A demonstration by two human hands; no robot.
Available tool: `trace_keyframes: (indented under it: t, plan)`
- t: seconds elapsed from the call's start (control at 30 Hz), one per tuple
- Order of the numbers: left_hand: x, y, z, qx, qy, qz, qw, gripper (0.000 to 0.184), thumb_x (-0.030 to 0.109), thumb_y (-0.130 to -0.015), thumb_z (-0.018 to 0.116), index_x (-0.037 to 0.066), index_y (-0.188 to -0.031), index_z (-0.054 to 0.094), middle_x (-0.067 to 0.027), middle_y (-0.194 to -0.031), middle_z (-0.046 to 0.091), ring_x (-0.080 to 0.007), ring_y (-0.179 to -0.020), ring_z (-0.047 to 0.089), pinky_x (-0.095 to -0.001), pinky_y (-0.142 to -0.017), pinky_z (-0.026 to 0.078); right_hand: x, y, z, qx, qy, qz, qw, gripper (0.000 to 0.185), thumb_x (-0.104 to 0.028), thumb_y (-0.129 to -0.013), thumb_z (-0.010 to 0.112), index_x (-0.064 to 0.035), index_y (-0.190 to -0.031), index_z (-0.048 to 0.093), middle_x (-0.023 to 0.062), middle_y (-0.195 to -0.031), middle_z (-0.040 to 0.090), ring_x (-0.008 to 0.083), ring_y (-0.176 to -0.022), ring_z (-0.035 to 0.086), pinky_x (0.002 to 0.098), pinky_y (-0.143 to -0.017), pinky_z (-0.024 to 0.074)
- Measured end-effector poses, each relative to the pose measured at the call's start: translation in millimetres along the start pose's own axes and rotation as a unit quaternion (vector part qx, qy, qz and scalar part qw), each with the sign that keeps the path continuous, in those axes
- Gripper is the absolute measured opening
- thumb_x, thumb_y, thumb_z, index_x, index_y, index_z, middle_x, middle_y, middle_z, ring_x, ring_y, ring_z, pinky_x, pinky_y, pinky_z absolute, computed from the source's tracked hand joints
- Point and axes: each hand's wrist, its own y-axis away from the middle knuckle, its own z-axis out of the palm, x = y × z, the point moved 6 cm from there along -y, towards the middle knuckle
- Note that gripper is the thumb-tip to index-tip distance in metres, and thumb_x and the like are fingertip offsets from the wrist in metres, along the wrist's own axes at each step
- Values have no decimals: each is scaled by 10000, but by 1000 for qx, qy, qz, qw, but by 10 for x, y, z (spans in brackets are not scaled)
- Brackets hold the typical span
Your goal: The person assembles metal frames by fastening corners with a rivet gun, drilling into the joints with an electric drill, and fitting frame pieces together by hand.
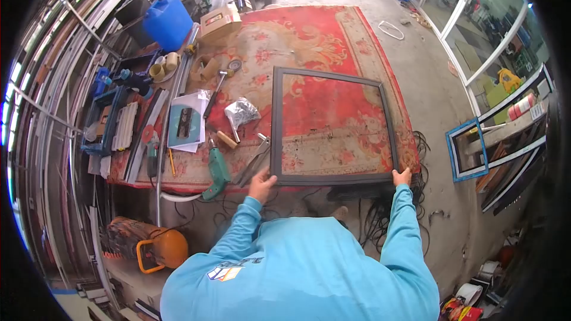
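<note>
A dark grey rectangular window frame point(333, 179) lies on the red patterned carpet that covers the table, its near edge along the table's front. My left hand point(262, 185) grips its near left corner. At the near right corner, my right hand point(402, 177) is closed on the frame, thumb on top. Left of the frame are a metal-armed tool or hinge point(254, 159), a green drill point(217, 169), a short wooden handle point(226, 139) and a clear plastic bag point(241, 112) of small parts. A hammer point(215, 92) lies further back.
Papers with a teal sheet point(184, 128), a blue crate point(102, 125) and a blue jerrycan point(168, 21) are at the left. An orange compressor tank point(169, 248) sits on the floor, lower left. Black cables point(380, 217) tangle below the table. A blue-edged frame point(467, 175) stands right.
</note>
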Motion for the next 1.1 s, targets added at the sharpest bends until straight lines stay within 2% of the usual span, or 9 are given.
trace_keyframes:
  t: [0.3, 0.43, 0.5, 0.6, 0.7, 0.77, 0.83, 0.97, 1.1]
  plan:
    - [2148, 240, 175, -78, -146, 113, 980, 541, 22, -893, 639, -66, -1391, 444, -112, -1236, 613, -145, -1044, 607, -285, -914, 497, -107, 251, 756, 23, -83, -131, 988, 618, -371, -756, 760, 12, -1207, 583, 283, -1238, 542, 426, -1099, 560, 441, -979, 445]
    - [3112, 428, 553, -130, -278, 219, 926, 517, 24, -872, 654, 1, -1368, 508, -80, -1058, 661, -107, -904, 619, -270, -795, 526, -185, 443, 1582, -148, -259, -173, 939, 592, -276, -815, 729, 40, -1269, 519, 250, -1177, 602, 347, -1087, 598, 416, -938, 472]
    - [3577, 552, 876, -126, -335, 318, 878, 509, 12, -881, 640, -8, -1370, 501, -65, -1085, 648, -94, -914, 600, -254, -792, 509, -499, 893, 1648, -258, -253, -191, 913, 613, -226, -870, 697, -25, -1369, 405, 173, -1250, 534, 212, -858, 657, 347, -628, 552]
    - [3876, 797, 1335, -85, -369, 425, 822, 500, 11, -891, 632, -15, -1371, 494, -43, -1095, 634, -71, -895, 569, -227, -760, 481, -947, 1421, 1530, -286, -215, -280, 891, 660, -270, -862, 703, -12, -1388, 399, 176, -1287, 527, 274, -962, 644, 371, -691, 563]
    - [3797, 828, 1564, -38, -274, 465, 841, 500, 44, -852, 692, 32, -1331, 550, -60, -970, 654, -83, -840, 601, -233, -710, 491, -1164, 1641, 1295, -236, -151, -359, 890, 682, -307, -853, 708, 5, -1387, 420, 176, -1254, 561, 301, -1084, 604, 370, -745, 562]
    - [3572, 781, 1422, 29, -166, 478, 862, 420, 52, -864, 682, -8, -1266, 575, -56, -973, 657, -99, -877, 601, -245, -773, 497, -1219, 1757, 1147, -269, -148, -331, 892, 700, -414, -846, 667, 30, -1347, 464, 250, -1277, 567, 363, -1205, 537, 413, -1023, 421]
    - [3021, 521, 1218, -22, -19, 449, 893, 349, 75, -875, 656, -33, -1200, 589, -59, -963, 660, -117, -888, 614, -264, -786, 500, -983, 1553, 1296, -293, -174, -305, 889, 652, -384, -860, 665, 34, -1326, 485, 236, -1265, 579, 345, -1174, 559, 407, -988, 450]
    - [2218, 324, 1069, -71, -68, 395, 913, 259, 78, -849, 620, -26, -1086, 638, -72, -921, 682, -135, -895, 633, -278, -792, 505, -832, 1751, 909, -375, -249, -151, 880, 503, -273, -908, 648, 41, -1282, 531, 190, -1231, 604, 268, -1061, 621, 365, -824, 544]
    - [1782, 77, 913, -78, -79, 401, 909, 201, 59, -787, 624, -1, -971, 677, -58, -847, 691, -133, -854, 643, -280, -781, 508, -678, 1637, 906, -359, -247, -160, 886, 437, -220, -915, 648, 50, -1245, 550, 171, -1167, 629, 220, -883, 665, 328, -724, 566]
